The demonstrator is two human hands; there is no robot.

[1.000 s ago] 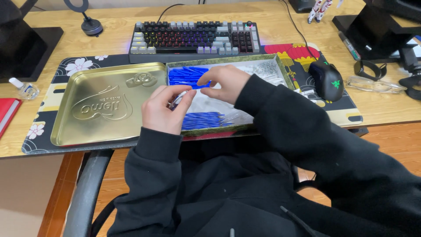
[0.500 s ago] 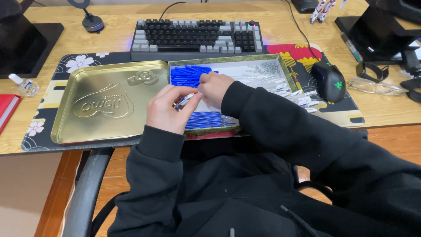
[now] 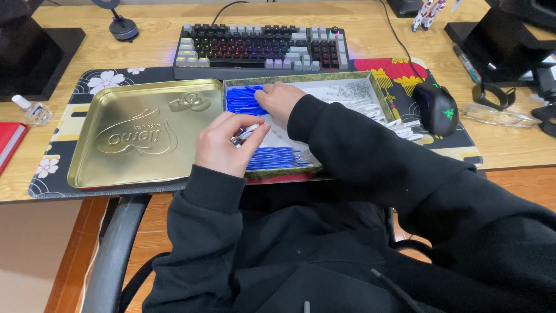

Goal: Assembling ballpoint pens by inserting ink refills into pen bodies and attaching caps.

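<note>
Two hands sorting small pen parts in a tin box on a wooden surface

At the left of the frame the gold tin lid [image 3: 133, 139] is lying face up on the desk mat [image 3: 92, 87], bare inside; just right of it, at centre, the left hand [image 3: 223, 145] is pinching a small silvery pen part [image 3: 245, 134] between thumb and fingertips, hovering over the lower blue pile [image 3: 275, 157] in the tin box [image 3: 376, 87]. The right hand [image 3: 281, 101], fingers curled, is reaching into the upper blue pile [image 3: 243, 99]. The black sleeve is crossing the box toward loose white pieces [image 3: 399, 124] spilling over its right rim beside the mouse [image 3: 437, 107]; a sweep of that forearm is likely to knock more out, and the pinched part may slip from so light a grip.
</note>
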